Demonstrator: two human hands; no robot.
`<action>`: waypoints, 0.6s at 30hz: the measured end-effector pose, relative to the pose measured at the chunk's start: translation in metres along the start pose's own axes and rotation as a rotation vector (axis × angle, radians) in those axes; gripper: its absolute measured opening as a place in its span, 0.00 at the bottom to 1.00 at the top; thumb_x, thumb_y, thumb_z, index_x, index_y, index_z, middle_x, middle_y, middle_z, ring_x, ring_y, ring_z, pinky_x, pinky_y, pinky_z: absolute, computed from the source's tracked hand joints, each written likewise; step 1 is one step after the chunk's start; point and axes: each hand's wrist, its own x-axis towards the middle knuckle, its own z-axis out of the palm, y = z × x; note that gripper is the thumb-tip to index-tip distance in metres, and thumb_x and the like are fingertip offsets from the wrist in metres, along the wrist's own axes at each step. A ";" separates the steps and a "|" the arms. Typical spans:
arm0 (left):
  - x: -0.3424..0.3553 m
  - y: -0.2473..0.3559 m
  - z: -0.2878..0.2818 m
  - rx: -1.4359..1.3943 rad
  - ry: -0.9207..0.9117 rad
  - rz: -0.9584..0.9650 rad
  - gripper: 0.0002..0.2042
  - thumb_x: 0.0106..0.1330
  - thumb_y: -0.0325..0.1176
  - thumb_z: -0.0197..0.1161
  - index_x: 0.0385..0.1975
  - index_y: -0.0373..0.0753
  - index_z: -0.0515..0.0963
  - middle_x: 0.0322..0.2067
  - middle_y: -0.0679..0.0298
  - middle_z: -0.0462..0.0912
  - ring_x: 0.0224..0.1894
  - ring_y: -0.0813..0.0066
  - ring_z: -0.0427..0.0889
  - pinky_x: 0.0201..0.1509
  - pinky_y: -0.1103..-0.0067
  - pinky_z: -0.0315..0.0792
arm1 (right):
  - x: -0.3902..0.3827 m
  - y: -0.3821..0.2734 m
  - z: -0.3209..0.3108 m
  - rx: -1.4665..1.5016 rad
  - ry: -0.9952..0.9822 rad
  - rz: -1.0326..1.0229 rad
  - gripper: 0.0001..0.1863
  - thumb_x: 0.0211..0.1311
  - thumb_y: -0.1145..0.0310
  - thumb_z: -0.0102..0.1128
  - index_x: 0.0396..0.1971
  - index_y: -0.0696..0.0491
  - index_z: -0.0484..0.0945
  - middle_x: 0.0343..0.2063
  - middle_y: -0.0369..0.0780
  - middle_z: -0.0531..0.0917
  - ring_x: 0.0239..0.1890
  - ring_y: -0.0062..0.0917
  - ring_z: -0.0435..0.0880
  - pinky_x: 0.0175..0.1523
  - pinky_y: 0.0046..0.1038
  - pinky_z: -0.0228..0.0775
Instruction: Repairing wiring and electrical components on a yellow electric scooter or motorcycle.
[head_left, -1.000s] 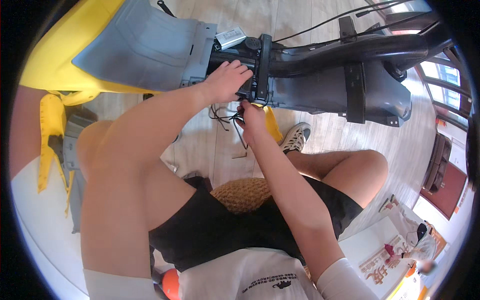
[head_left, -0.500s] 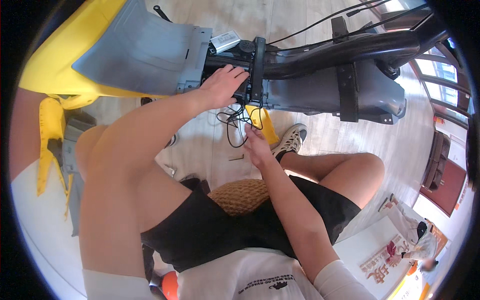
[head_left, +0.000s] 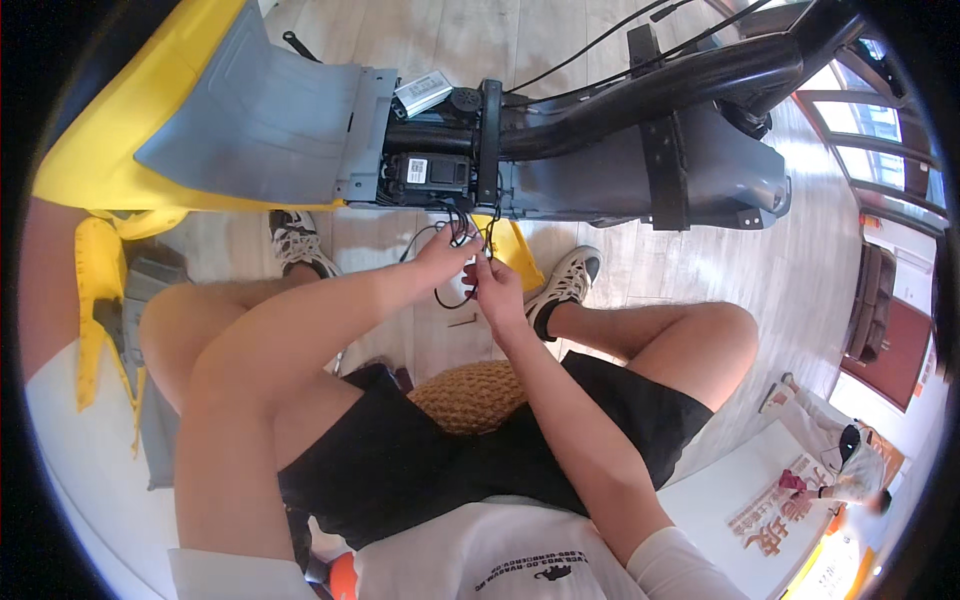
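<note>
Below the scooter frame (head_left: 600, 120), a bundle of thin black cables (head_left: 450, 297) hangs from beside a black box (head_left: 447, 175) with a white label. My left hand (head_left: 440, 258) is closed on the cables at the frame's lower edge. Just right and below it, my right hand (head_left: 495, 290) has its fingers pinched on the cables, the fingertips near those of my left. A silver module (head_left: 422, 92) sits tilted beside a round black part (head_left: 466, 101). A grey footboard panel (head_left: 250, 120) with yellow bodywork (head_left: 85, 170) is at the left.
A yellow panel (head_left: 515, 250) lies on the wooden floor (head_left: 650, 270) under the frame, near my shoes. More yellow and grey parts (head_left: 100, 310) are at the left. I sit on a woven seat (head_left: 465, 395). Another person (head_left: 855, 470) is at a white board at the lower right.
My left hand has come down off the frame to the cables, uncovering the black box. My right hand has dropped from the frame to the hanging cables, now beside my left.
</note>
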 end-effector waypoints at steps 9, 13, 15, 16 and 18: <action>-0.008 0.024 0.011 -0.519 -0.148 -0.450 0.17 0.70 0.45 0.52 0.43 0.35 0.70 0.32 0.56 0.82 0.33 0.63 0.82 0.34 0.67 0.77 | 0.009 0.009 -0.016 -0.142 0.210 -0.225 0.31 0.56 0.53 0.68 0.49 0.63 0.70 0.42 0.42 0.81 0.47 0.32 0.79 0.54 0.31 0.68; -0.018 0.031 0.007 -0.060 0.043 -0.331 0.20 0.65 0.47 0.54 0.33 0.33 0.80 0.32 0.51 0.84 0.34 0.61 0.83 0.42 0.69 0.76 | -0.013 -0.032 -0.023 -0.060 -0.163 0.010 0.15 0.63 0.65 0.63 0.43 0.58 0.75 0.36 0.36 0.81 0.42 0.19 0.79 0.48 0.23 0.69; -0.018 0.026 0.006 0.103 0.085 -0.270 0.20 0.63 0.47 0.55 0.30 0.33 0.82 0.31 0.51 0.84 0.34 0.59 0.83 0.41 0.69 0.75 | -0.013 -0.038 -0.030 0.225 -0.072 -0.025 0.12 0.68 0.62 0.57 0.40 0.56 0.75 0.35 0.35 0.82 0.41 0.19 0.80 0.47 0.24 0.70; -0.017 0.024 0.009 0.264 0.133 -0.212 0.20 0.61 0.47 0.55 0.27 0.33 0.83 0.30 0.50 0.84 0.34 0.58 0.83 0.40 0.69 0.74 | -0.015 -0.039 -0.036 0.328 -0.068 0.030 0.14 0.71 0.59 0.51 0.38 0.56 0.75 0.35 0.36 0.83 0.42 0.20 0.80 0.49 0.25 0.69; -0.009 -0.005 0.008 0.097 0.160 -0.262 0.20 0.62 0.47 0.55 0.28 0.32 0.83 0.30 0.54 0.85 0.34 0.62 0.83 0.42 0.70 0.74 | -0.020 -0.048 -0.026 0.332 -0.080 0.016 0.14 0.71 0.58 0.51 0.38 0.55 0.75 0.35 0.36 0.83 0.41 0.20 0.80 0.50 0.25 0.70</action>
